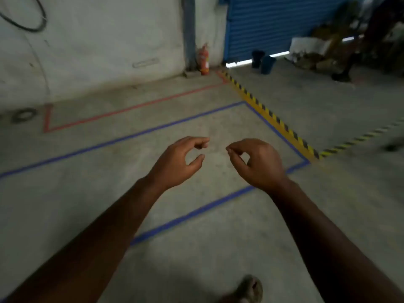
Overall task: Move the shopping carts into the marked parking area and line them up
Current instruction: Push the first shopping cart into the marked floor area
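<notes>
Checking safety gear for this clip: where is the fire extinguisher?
In the head view, upper middle: the fire extinguisher stands by the white wall, just left of the blue shutter.

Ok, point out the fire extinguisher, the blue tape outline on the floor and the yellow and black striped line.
fire extinguisher [204, 59], head view, on its red body.
blue tape outline [140, 134], head view, on its far edge.
yellow and black striped line [271, 115], head view, midway along it.

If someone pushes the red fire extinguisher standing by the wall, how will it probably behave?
The fire extinguisher is a tall, narrow cylinder standing upright on the floor, so a push near its top would probably tip it. Once on its side, its round body would likely roll. It looks like metal, so probably rigid and heavy for its size.
</notes>
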